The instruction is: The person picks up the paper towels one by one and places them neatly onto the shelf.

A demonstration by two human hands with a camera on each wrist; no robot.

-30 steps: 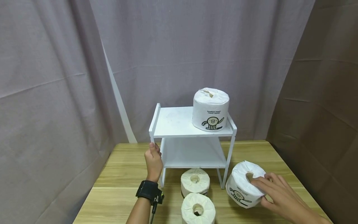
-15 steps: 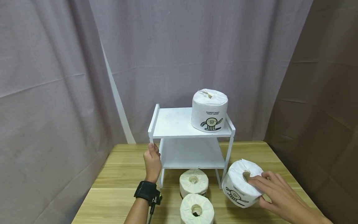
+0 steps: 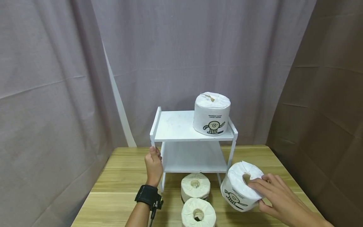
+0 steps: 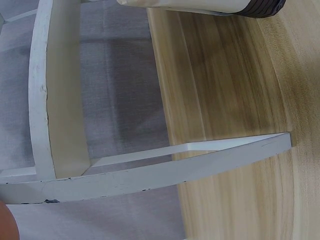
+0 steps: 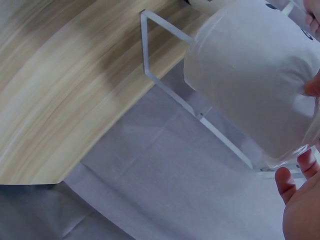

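My left hand [image 3: 154, 167] grips the front left leg of a small white two-tier shelf [image 3: 175, 124]; the left wrist view shows that leg [image 4: 145, 174] close up. On the right, my right hand [image 3: 279, 198] holds a white-wrapped toilet roll [image 3: 235, 179] tilted, thumb outside and fingers at its core hole. The roll overlaps the shelf's front right leg in the head view. In the right wrist view the wrapped roll [image 5: 245, 75] hides part of the shelf frame. A second white toilet roll [image 3: 212, 112] stands on the right of the top tier.
Two cream toilet rolls sit on the wooden table [image 3: 113, 186]: one [image 3: 188, 193] at the shelf's front, the other [image 3: 209, 217] nearer, cut by the frame's edge. Grey curtains [image 3: 170, 47] hang behind and at the left. A brown curtain [image 3: 320, 132] borders the right.
My right hand has carried the tilted toilet roll slightly left, closer to the shelf's right leg. The left hand keeps its grip on the shelf leg. The view has shifted slightly.
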